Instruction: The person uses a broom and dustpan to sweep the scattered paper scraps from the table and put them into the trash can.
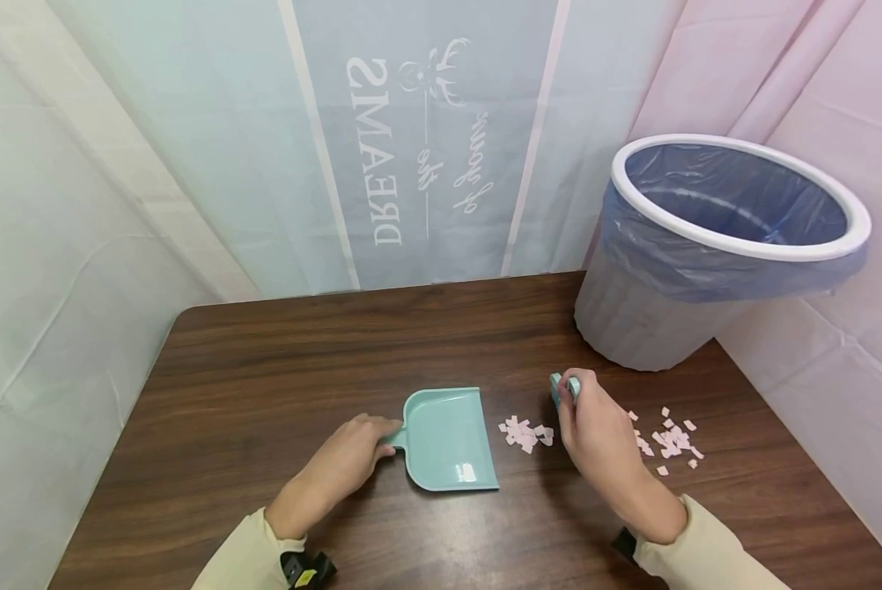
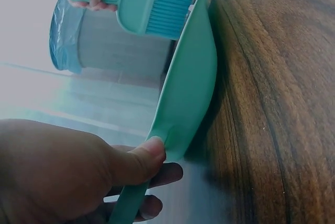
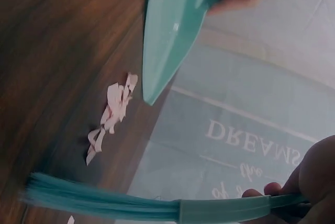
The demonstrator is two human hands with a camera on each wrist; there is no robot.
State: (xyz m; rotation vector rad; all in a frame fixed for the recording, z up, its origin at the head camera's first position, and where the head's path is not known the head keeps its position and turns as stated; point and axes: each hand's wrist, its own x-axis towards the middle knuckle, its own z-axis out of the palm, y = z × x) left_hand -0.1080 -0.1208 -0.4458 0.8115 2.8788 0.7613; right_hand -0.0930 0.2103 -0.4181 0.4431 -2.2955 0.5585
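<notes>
My left hand (image 1: 345, 459) grips the handle of a teal dustpan (image 1: 448, 442), its thumb on top of the handle (image 2: 128, 200) in the left wrist view. The pan holds nothing visible, its straight edge facing right. My right hand (image 1: 603, 438) holds a small teal brush (image 3: 225, 211) by its handle, bristles down. One pile of pink paper scraps (image 1: 525, 433) lies between the pan's edge and the brush. More scraps (image 1: 673, 441) are scattered to the right of my right hand, some partly hidden behind it. In the head view the hand hides most of the brush.
A grey bin (image 1: 640, 311) with a white rim and blue liner stands at the back right of the brown wooden table (image 1: 301, 352). Behind the table hangs a printed curtain (image 1: 264, 123), with pale sheets at both sides.
</notes>
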